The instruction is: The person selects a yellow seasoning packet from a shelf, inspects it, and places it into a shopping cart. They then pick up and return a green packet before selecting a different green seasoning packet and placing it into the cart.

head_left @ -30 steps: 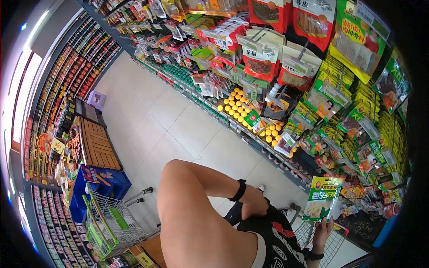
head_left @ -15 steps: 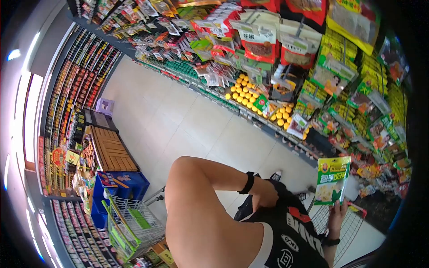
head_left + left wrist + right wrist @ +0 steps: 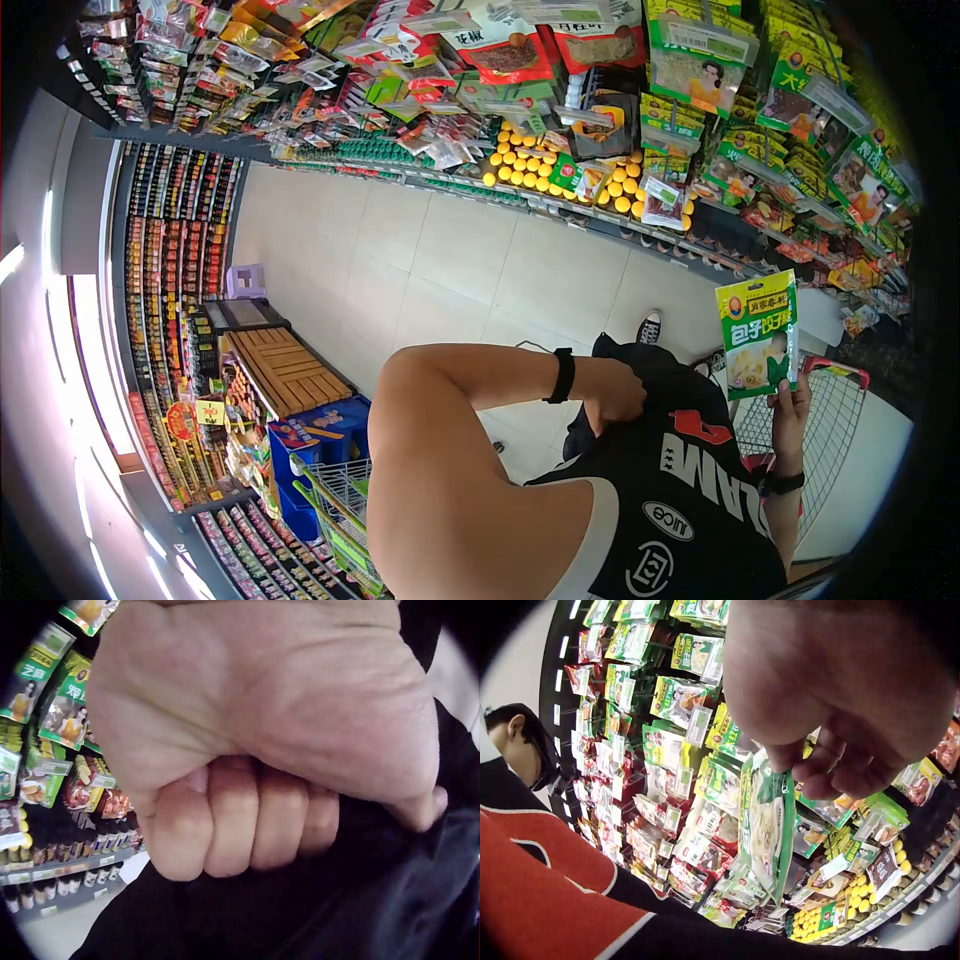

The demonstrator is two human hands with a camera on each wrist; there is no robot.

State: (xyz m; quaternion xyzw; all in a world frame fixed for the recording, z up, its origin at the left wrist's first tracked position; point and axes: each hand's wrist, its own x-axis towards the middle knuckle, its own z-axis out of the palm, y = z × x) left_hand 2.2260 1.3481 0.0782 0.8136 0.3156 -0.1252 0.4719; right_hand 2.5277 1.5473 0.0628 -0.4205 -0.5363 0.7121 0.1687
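Note:
My right hand [image 3: 791,408] holds a green and yellow seasoning packet [image 3: 757,335] by its lower edge, its printed front turned up. In the right wrist view the same packet [image 3: 763,825] shows edge-on, under the fingers [image 3: 821,769]. My left hand [image 3: 618,393] rests against the dark clothing at the waist, elbow bent outward. The left wrist view shows its four fingers [image 3: 225,832] curled toward the palm beside black cloth [image 3: 225,915], with nothing seen in them.
Racks of hanging seasoning packets [image 3: 700,70] run along the far side, above yellow-capped jars [image 3: 520,165]. A wire shopping cart [image 3: 835,425] stands beside the right hand. Another green-handled cart [image 3: 335,520] and a slatted wooden display [image 3: 290,375] are on the left. Pale tiles cover the floor [image 3: 460,250].
The head view has turned, so shelves and aisle sit differently. The packet stays in the right hand and appears higher, its front facing the head camera more squarely. The left hand stays at the waist.

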